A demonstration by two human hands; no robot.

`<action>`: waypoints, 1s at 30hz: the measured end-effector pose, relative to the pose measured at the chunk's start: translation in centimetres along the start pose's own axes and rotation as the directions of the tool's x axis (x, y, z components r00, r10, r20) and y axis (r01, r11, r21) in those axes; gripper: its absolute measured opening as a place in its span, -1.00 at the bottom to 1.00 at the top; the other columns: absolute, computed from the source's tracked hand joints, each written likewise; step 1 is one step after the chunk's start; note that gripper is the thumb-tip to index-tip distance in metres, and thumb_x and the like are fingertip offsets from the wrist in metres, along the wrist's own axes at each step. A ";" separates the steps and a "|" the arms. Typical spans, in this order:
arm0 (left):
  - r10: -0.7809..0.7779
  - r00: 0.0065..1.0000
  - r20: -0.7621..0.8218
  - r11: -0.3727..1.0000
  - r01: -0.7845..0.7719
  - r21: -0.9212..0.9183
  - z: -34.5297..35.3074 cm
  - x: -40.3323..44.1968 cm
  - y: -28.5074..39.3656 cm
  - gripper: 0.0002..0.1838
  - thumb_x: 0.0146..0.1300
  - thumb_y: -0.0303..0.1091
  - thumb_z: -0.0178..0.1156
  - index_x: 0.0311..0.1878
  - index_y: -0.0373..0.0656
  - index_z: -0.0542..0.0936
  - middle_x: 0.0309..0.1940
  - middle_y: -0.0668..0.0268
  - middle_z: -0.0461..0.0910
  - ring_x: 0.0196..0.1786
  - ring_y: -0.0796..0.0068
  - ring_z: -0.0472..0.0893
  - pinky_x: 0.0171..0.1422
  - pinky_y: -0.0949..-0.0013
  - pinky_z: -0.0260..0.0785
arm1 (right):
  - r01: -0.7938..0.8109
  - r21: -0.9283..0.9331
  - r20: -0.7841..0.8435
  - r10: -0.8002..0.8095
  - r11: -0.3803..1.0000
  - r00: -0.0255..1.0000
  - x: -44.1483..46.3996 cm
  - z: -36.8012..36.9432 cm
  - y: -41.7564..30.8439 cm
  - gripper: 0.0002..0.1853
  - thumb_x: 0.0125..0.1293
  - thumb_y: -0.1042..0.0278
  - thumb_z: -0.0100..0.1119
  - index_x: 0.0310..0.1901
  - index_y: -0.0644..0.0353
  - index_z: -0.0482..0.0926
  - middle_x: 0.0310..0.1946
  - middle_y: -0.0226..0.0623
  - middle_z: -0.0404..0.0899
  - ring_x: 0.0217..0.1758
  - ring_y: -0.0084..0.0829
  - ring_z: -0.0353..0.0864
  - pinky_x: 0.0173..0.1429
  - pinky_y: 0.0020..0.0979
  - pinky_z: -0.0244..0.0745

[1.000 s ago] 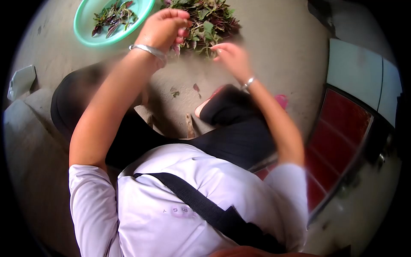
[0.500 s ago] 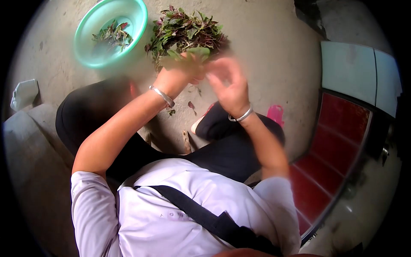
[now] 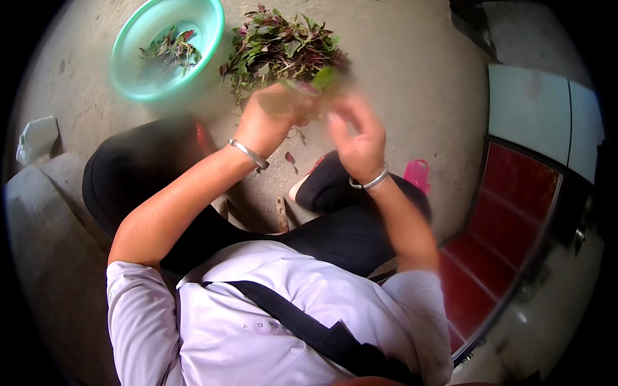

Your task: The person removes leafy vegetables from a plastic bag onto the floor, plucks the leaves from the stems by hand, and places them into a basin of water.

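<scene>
My left hand (image 3: 265,121), closed, holds some leafy greens (image 3: 302,87) with green and purplish leaves, blurred at the fingertips. Close beside it on the right, my right hand (image 3: 362,138) has its thumb and fingers curled toward the greens. Motion blur hides what lies between those right fingertips. A bright green leaf (image 3: 326,78) stands out just above both hands. Beyond them, a heap of red-green leafy greens (image 3: 283,48) lies on the floor. Left of the heap is a mint-green basin (image 3: 122,74) with a small bunch of leaves (image 3: 172,51) inside.
Loose leaf scraps (image 3: 290,158) lie on the concrete floor (image 3: 405,77) between my legs. A white plastic container (image 3: 37,138) is at the far left. On the right are a pink plastic item (image 3: 417,174) and a red-tiled structure with pale panels (image 3: 508,193).
My right hand has shifted slightly right and away from the left hand. The bright green leaf now shows farther right. My left hand stays closed and has moved little.
</scene>
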State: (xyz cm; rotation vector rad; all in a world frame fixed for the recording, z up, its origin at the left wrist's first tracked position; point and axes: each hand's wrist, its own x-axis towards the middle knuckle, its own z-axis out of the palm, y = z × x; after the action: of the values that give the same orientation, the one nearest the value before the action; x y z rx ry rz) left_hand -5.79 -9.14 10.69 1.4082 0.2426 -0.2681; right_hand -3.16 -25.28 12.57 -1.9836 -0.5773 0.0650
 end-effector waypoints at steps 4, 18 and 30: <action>-0.078 0.997 0.012 0.915 0.076 -0.395 -0.4 0.4 -1.2 -0.83 0.16 -0.42 0.12 -0.17 -0.20 0.47 -0.35 0.34 0.56 -0.28 0.57 0.55 -0.18 0.48 0.44 | -0.218 0.340 0.067 0.207 0.915 0.976 0.0 -0.3 -0.1 -0.89 0.21 0.54 0.00 -0.24 0.34 0.35 -0.28 -0.25 0.53 -0.25 -0.54 0.56 -0.17 -0.55 0.44; -0.244 0.957 -0.158 0.957 0.211 -0.200 -0.4 0.7 0.0 -0.80 0.18 -0.37 0.08 -0.23 -0.32 0.52 -0.44 0.29 0.59 -0.43 0.61 0.54 -0.32 0.57 0.41 | -0.168 0.497 -0.067 0.230 0.852 0.971 -0.6 -0.1 0.5 -0.87 0.24 0.54 -0.03 -0.19 0.34 0.32 -0.28 -0.22 0.53 -0.29 -0.53 0.56 -0.19 -0.55 0.45; 0.201 0.975 0.099 0.734 -0.216 0.644 0.0 -1.0 -4.4 -0.56 -0.01 -0.41 0.16 0.02 -0.21 0.41 -0.12 0.05 0.49 -0.07 0.09 0.49 0.01 0.27 0.34 | -0.214 0.632 0.014 0.264 0.745 0.964 0.5 -2.0 0.5 -0.84 0.18 0.51 0.03 -0.20 0.30 0.36 -0.31 -0.29 0.50 -0.32 -0.51 0.54 -0.27 -0.56 0.43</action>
State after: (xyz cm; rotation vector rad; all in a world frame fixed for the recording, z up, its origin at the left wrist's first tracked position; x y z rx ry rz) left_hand -8.16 -9.70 6.94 2.1155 -0.0485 -0.1855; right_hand -1.96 -26.90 13.19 -1.3737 -0.1957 0.3036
